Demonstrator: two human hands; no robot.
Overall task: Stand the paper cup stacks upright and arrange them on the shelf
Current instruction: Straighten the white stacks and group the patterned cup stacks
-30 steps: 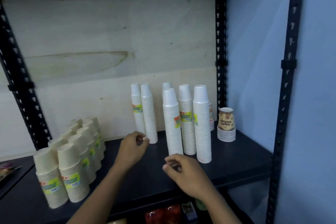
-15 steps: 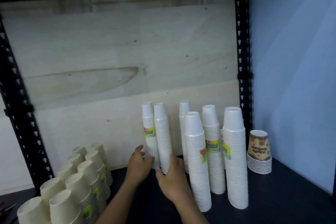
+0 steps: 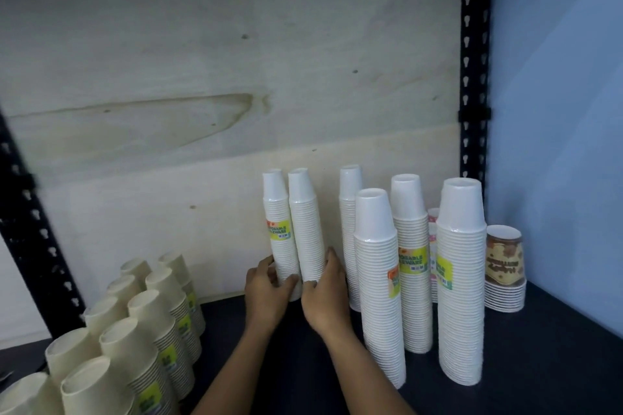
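Note:
Two tall white cup stacks lean together at the back of the dark shelf [image 3: 539, 364]. My left hand [image 3: 266, 293] grips the left one [image 3: 279, 222], which bears a yellow-green label. My right hand [image 3: 325, 296] grips the base of the right one [image 3: 305, 222]. To their right stand several more upright white stacks: one at the back [image 3: 350, 212], one in front [image 3: 379, 280], one beside it [image 3: 409, 246] and a wide one [image 3: 460, 280] nearest the right.
Several beige cup stacks [image 3: 145, 330] stand in rows at the lower left. A short stack topped by a brown printed cup [image 3: 504, 266] sits at the far right by the blue wall. A black shelf post [image 3: 475, 77] rises behind, and a plywood back panel [image 3: 202, 77] spans the rear.
Both hands have reached forward from the shelf's front and closed on the two leaning stacks at the back. The camera has moved closer and lower.

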